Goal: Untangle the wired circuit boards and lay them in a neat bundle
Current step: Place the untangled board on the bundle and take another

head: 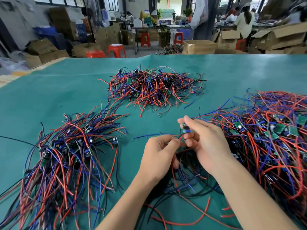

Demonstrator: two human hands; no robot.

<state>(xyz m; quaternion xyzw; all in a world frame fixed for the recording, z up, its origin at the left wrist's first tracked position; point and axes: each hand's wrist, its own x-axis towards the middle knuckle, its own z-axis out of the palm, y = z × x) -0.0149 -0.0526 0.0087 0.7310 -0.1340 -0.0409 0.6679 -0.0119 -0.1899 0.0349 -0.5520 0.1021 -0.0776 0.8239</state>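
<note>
A: Hands, quick. What's the right hand [205,143] doing?

B: It's up over the bench [49,100], near centre. Thumb & fingers pinch a small circuit board [185,129], green w/ a blue part on it. Grip is narrow, closed on that board.

A: Left?

B: Left hand [160,152] sits just beside the right, lower & to the left. Fingertips pinch the board's wires [180,138], red & blue, right under the board. Grip narrow too, holding wire.

A: Where do those wires run?

B: Down betw. the two hands into a loose tangle [186,181] of red, blue & black leads on the bench, partly hidden by the wrists. One blue lead sticks out left of the left hand.

A: Other piles?

B: Three. Left pile [69,155]: boards lie near its top end, wires fan down twd the near edge, roughly one direction. Far pile [152,87]: a messy heap, well apart from the hands, a few green boards showing. Right pile [269,138]: biggest, lots of green boards on top, reaches the frame edge & touches the right forearm.

A: Bench surface?

B: Green mat, wrinkled at the far left.

A: Behind it?

B: Workshop floor w/ cardboard boxes [275,39], red stools [116,50], people at a far table. Blurry, can't tell more.
</note>
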